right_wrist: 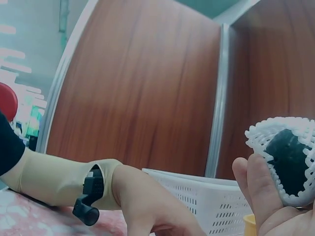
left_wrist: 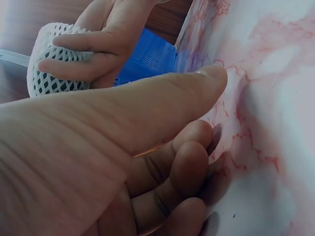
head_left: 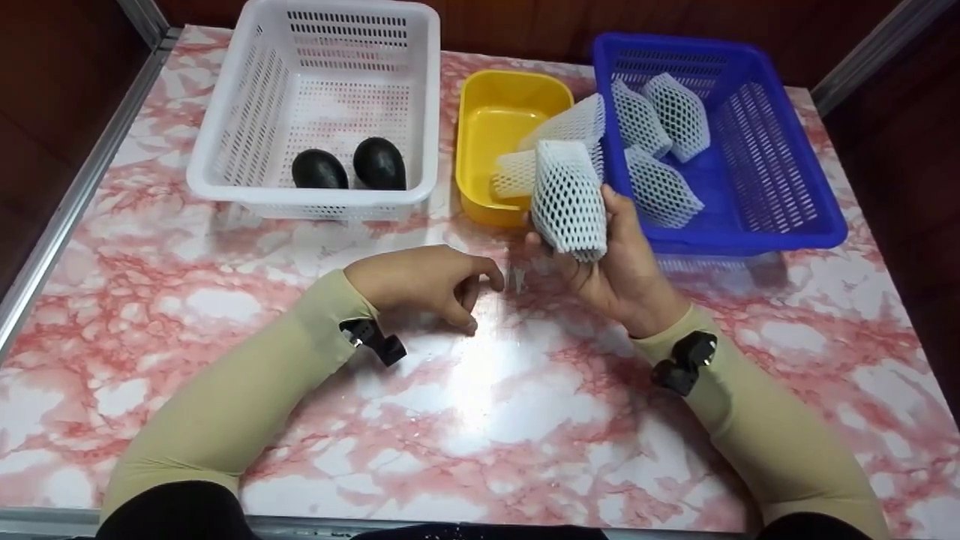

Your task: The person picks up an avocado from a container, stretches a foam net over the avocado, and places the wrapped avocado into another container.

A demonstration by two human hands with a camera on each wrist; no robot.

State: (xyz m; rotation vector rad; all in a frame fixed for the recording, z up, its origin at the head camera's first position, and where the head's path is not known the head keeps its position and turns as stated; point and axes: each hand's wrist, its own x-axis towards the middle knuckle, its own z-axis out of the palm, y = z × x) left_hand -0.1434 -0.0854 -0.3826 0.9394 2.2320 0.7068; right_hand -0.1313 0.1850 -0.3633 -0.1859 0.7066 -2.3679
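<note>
My right hand (head_left: 626,274) holds an avocado wrapped in a white foam net sleeve (head_left: 570,202), raised in front of the yellow container. The fruit's dark skin (right_wrist: 288,160) shows through the sleeve's opening in the right wrist view. To the left, my left hand (head_left: 424,277) is low over the table with fingers loosely bent and nothing in them. Loose foam net sleeves (head_left: 566,124) lie in the yellow container (head_left: 487,214) and over its right side, partly hidden behind the held fruit.
At the back left stands a white basket (head_left: 429,97) with two bare dark avocados (head_left: 380,163) in it. A blue basket (head_left: 750,244) at the back right holds three net-wrapped pieces (head_left: 679,116). Brown panels (right_wrist: 138,98) stand around the marbled table (head_left: 480,420).
</note>
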